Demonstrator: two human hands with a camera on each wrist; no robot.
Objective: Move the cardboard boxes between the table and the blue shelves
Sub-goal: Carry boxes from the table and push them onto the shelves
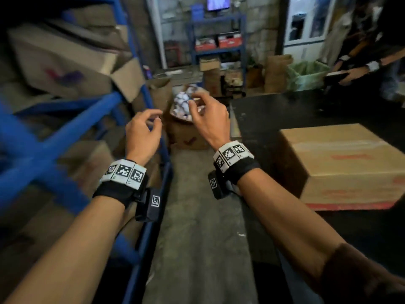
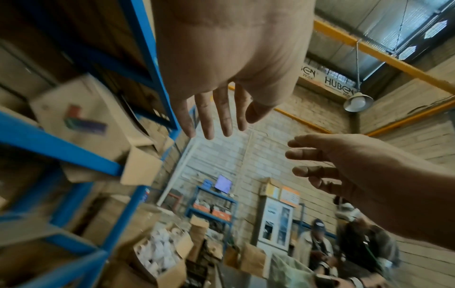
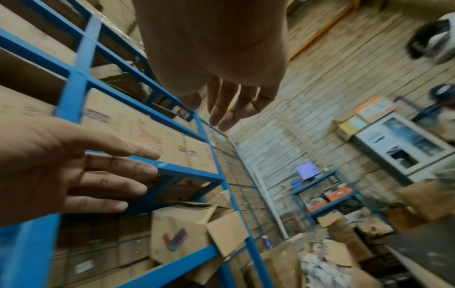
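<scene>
A sealed cardboard box (image 1: 341,163) with red print lies on the dark table (image 1: 285,115) at my right. The blue shelves (image 1: 54,137) stand at my left, filled with cardboard boxes; one with a loose flap (image 1: 65,62) sits on an upper shelf. Both hands hover empty over the aisle between shelves and table. My left hand (image 1: 144,128) has relaxed, slightly bent fingers (image 2: 214,117). My right hand (image 1: 206,113) is likewise open, fingers (image 3: 221,109) loosely spread. Neither touches a box.
An open carton of white items (image 1: 186,110) stands on the floor ahead in the aisle. A small blue rack (image 1: 217,40) with a monitor and more cartons stands by the back wall. People (image 1: 368,62) stand at the far right behind the table.
</scene>
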